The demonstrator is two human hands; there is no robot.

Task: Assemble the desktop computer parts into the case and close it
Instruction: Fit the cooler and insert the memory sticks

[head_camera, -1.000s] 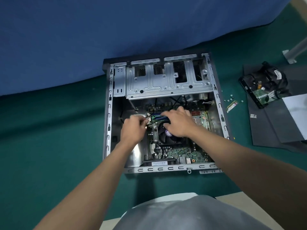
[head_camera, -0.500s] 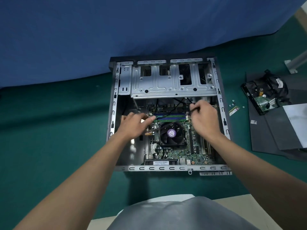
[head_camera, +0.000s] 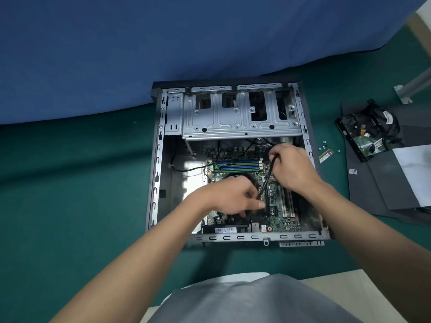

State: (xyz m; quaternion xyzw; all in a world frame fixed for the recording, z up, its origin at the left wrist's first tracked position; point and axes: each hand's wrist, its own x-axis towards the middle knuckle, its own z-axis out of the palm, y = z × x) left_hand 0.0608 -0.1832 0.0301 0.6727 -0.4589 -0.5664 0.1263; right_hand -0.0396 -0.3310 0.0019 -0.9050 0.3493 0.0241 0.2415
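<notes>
Grey metal case (head_camera: 156, 183) lying open, green motherboard (head_camera: 277, 206) inside, black cable (head_camera: 268, 176) across it

Person: both forearms bare, no sleeves in view. Left hand (head_camera: 229, 197) and right hand (head_camera: 292, 167) ungloved. Grey garment (head_camera: 251, 301) on torso.

Both bare forearms extend forward and converge, the left hand (head_camera: 229, 198) knuckles-up with fingers curled and pinched at their tips, the right hand (head_camera: 292, 167) set farther forward, fingers closed in a grip, wrist bent inward.
</notes>
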